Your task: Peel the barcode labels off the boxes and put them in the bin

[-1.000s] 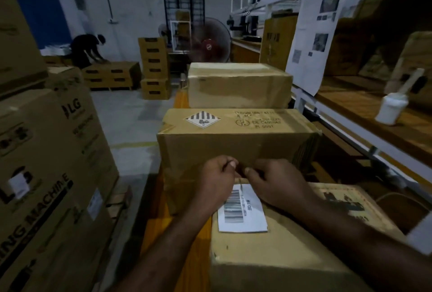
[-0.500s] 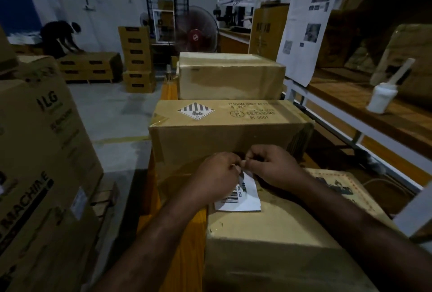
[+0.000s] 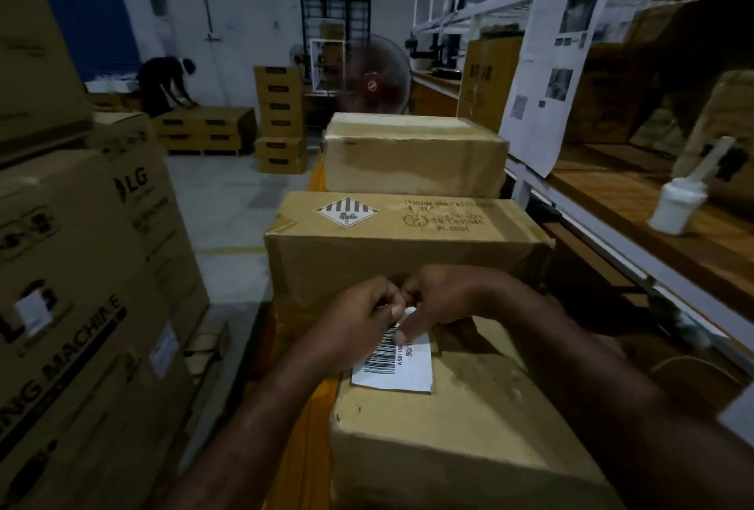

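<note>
A white barcode label [image 3: 398, 366] lies on top of the nearest brown cardboard box [image 3: 457, 444]. Its far end is lifted off the cardboard and curled toward me. My left hand [image 3: 355, 322] and my right hand [image 3: 444, 297] meet at that lifted end and pinch it between fingertips. The near part of the label still lies flat on the box. Behind it stands a second box [image 3: 400, 252] with a diamond hazard sticker, and a third box [image 3: 416, 158] beyond that. No bin is in view.
Large washing-machine cartons [image 3: 81, 285] are stacked at my left. A white-framed shelf [image 3: 636, 264] runs along the right with a white bottle [image 3: 675, 205] on it. A fan [image 3: 377, 79], stacked boxes and a bent-over person [image 3: 163, 85] are at the far back.
The label's far end has been peeled up and folded toward me; less of it lies flat than a second ago. Both hands have moved slightly nearer along the box.
</note>
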The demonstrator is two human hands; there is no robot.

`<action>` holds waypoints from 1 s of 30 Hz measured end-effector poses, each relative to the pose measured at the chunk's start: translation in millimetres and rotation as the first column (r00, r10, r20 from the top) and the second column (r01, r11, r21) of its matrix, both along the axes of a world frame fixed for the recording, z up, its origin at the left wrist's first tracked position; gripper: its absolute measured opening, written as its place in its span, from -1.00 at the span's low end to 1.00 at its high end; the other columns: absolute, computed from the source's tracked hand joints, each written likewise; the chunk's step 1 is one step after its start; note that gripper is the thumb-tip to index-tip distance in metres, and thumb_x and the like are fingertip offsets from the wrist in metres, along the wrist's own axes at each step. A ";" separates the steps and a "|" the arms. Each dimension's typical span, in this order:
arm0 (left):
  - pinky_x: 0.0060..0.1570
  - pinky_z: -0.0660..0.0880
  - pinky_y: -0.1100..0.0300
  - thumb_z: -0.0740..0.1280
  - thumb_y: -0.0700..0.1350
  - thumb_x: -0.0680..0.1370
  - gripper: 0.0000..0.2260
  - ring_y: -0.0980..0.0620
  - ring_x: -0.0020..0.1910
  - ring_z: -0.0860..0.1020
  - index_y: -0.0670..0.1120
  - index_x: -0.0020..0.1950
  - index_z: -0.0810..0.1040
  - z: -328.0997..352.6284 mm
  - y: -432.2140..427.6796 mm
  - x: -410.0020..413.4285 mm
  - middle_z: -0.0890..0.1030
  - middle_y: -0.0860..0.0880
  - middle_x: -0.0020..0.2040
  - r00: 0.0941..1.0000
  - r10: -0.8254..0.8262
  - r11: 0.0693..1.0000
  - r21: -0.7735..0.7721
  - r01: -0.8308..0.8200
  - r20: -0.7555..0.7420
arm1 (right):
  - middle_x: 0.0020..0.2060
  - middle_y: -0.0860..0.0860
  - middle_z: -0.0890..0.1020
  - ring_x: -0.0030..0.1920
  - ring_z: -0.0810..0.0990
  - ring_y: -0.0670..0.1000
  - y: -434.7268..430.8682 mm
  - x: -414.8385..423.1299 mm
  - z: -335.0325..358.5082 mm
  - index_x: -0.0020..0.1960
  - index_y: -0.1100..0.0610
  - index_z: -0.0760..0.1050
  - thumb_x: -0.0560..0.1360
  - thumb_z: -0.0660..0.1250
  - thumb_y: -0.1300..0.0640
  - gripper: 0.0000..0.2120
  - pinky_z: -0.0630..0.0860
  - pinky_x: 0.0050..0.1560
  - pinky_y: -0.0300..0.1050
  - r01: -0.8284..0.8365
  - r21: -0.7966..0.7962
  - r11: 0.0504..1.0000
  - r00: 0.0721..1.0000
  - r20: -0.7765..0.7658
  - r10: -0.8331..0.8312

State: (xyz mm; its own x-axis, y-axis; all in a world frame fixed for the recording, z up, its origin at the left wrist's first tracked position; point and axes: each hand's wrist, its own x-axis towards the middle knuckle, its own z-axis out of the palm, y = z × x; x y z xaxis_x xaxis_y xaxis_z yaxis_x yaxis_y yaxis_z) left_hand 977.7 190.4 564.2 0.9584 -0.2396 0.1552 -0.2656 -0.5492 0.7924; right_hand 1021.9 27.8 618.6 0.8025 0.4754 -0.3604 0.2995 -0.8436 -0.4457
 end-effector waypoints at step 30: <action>-0.20 0.35 0.30 0.36 -0.09 0.58 -0.88 0.13 -0.01 0.52 0.09 0.09 0.60 27.5 -0.7 -15.4 0.49 0.18 -0.08 0.984 0.012 0.878 0.469 -0.096 0.180 | -0.22 0.08 0.64 -0.30 0.54 -0.01 -15.6 2.7 -9.6 -0.20 0.01 0.55 0.44 0.50 0.05 -0.86 0.46 -0.33 -0.14 -0.102 0.176 0.979 0.994 -0.027 0.108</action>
State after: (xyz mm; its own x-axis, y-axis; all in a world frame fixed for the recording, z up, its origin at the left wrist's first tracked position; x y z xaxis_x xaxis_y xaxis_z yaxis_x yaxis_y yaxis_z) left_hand 962.3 189.8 591.6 0.9421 -0.2736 0.1938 -0.3292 -0.8646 0.3796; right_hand 1024.6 12.2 609.0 0.7328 0.6143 -0.2927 0.3632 -0.7168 -0.5952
